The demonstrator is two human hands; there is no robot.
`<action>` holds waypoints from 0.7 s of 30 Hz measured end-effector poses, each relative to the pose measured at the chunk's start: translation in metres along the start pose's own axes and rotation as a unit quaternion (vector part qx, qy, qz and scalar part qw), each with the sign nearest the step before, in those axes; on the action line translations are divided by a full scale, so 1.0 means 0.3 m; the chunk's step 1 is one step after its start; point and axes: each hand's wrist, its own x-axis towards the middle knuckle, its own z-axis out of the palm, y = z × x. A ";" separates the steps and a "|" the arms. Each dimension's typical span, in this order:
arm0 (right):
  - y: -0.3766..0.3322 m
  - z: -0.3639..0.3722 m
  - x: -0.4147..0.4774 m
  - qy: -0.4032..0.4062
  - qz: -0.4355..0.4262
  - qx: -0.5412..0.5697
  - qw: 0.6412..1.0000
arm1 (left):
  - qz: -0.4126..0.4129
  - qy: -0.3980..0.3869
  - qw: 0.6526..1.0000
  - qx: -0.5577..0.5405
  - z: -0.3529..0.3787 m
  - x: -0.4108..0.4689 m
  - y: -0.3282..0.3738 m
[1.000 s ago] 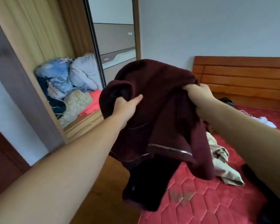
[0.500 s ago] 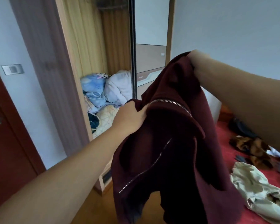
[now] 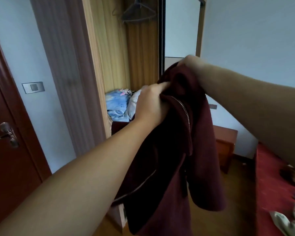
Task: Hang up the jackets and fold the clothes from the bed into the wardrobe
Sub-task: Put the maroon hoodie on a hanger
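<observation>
Fingers of left hand [image 3: 150, 101] curled, gripping maroon jacket [image 3: 174, 150] at zipper edge; right hand [image 3: 190, 63] clutches collar above. Jacket hangs before open wardrobe [image 3: 99, 48], hangers [image 3: 137, 15] inside.

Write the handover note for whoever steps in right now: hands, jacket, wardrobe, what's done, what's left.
Left hand: grips the maroon jacket near the zip's top.
Right hand: holds its collar higher up.
The jacket hangs in the air before the open wardrobe, not hung yet.
Empty hangers on the rail; bedding piled below.
Left: hang this jacket; clothes remain on the bed.
</observation>
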 end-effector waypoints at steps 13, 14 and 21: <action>0.363 0.162 0.392 0.042 -0.240 -0.232 0.942 | -0.301 0.177 0.937 -0.004 0.061 0.594 -0.601; 0.403 0.181 0.407 0.050 -0.257 -0.313 0.913 | -0.315 0.176 0.932 -0.010 0.069 0.628 -0.632; 0.479 0.230 0.818 0.097 -0.162 -0.490 0.851 | -0.321 0.164 0.932 -0.042 0.114 0.850 -0.877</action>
